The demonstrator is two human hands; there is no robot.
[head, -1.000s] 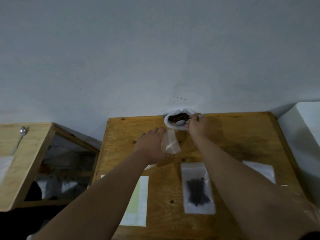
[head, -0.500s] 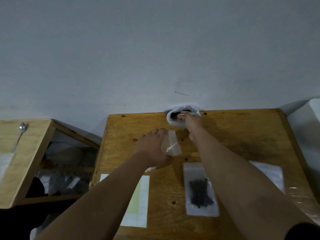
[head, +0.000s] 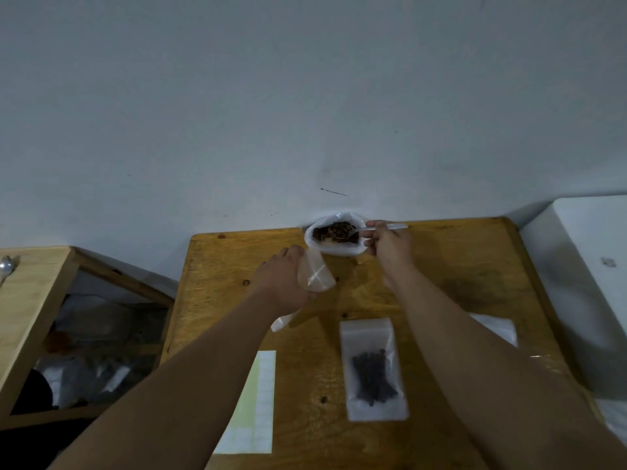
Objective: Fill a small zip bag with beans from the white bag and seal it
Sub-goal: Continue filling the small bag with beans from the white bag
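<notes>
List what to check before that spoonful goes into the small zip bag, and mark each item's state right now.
1. Load: ok. The spoon carries beans above the white bag.
2. Grip: ok. The right hand pinches the spoon's handle.
3. Hold: ok. The left hand grips the small zip bag beside the white bag.
4. Mouth of the small zip bag open toward the spoon: cannot tell.
5. Way across: ok. Nothing stands between the two bags.
6. Clutter: ok. The filled zip bag lies flat on the table, nearer the person.
</notes>
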